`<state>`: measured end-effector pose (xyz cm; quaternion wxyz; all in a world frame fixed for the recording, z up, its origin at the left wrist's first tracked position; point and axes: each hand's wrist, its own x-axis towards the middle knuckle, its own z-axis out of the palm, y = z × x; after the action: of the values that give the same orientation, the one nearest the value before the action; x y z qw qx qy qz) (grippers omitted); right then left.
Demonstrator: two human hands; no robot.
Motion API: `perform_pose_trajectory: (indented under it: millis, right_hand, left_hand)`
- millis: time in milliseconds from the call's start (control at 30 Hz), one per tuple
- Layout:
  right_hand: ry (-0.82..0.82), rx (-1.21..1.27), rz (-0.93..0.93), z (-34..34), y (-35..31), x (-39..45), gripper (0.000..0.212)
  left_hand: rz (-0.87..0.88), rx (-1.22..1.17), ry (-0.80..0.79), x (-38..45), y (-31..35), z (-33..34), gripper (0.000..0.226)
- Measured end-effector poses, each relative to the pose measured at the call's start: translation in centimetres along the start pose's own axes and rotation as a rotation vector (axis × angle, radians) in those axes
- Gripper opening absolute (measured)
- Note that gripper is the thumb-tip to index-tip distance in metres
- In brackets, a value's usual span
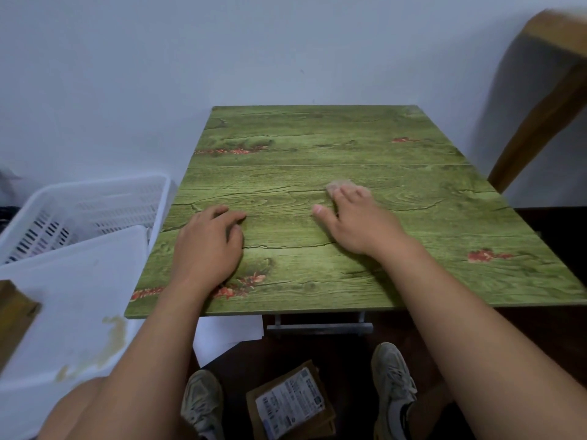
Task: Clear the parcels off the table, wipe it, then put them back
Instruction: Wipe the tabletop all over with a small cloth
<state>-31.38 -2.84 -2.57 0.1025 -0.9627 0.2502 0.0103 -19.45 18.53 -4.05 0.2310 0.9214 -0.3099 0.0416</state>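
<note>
The right hand (355, 214) presses a small tan cloth (338, 186) flat under straight fingers near the green bench's (317, 138) centre. The left hand (209, 239) rests at 9 o'clock, fingers loosely curled, holding nothing. Brown parcels (290, 404) lie on the floor at 6 o'clock, between the shoes.

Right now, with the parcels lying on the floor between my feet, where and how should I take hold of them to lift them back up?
Probably from above, at the two long side edges of the brown parcels. They lie flat, label up, in a stack between the shoes, so a hand could slide fingers under one edge. The near end runs out of view.
</note>
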Motion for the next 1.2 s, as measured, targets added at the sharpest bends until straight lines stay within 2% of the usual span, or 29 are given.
perform_pose_trajectory:
  millis: [100, 200, 567, 733, 867, 1200]
  right_hand:
    - [-0.007, 0.033, 0.148, -0.2, 1.2, 0.3, 0.081]
    - [-0.007, -0.011, 0.133, -0.1, 0.9, 0.0, 0.084]
    - [-0.035, -0.064, -0.465, 0.2, -5.3, -3.8, 0.069]
    - [-0.071, -0.022, -0.570, 0.7, -6.3, -5.4, 0.060]
    - [-0.070, -0.001, -0.491, 0.1, -5.0, -4.6, 0.054]
    - [-0.013, 0.025, -0.045, -0.4, 1.8, -1.1, 0.058]
  left_hand:
    - [-0.001, 0.007, -0.001, 0.0, 0.1, 0.0, 0.035]
    - [-0.007, 0.013, 0.000, -0.1, 0.3, 0.1, 0.036]
    - [-0.003, 0.023, 0.015, 0.2, 0.3, 0.1, 0.035]
    - [0.000, 0.007, 0.016, 0.3, 0.1, 0.2, 0.040]
    - [-0.003, -0.001, 0.004, 0.2, 0.2, 0.2, 0.042]
    - [0.000, -0.014, 0.011, 0.4, -0.2, 0.4, 0.039]
